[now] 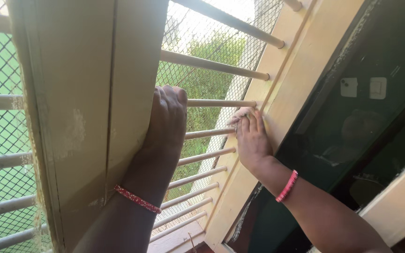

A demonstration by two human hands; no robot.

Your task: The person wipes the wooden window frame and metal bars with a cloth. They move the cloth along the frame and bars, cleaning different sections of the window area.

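My left hand rests against the edge of a cream wooden window post, fingers curled around it by the bars. My right hand lies flat on the cream window frame at the right side, with a small pale thing, perhaps a cloth, under the fingertips; I cannot tell exactly what it is. Round cream bars run across the opening between both hands. Each wrist wears a red bangle.
Wire mesh backs the bars, with greenery and bright daylight outside. A dark green glass shutter stands open at the right, with two white patches on it. A reddish sill lies at the bottom.
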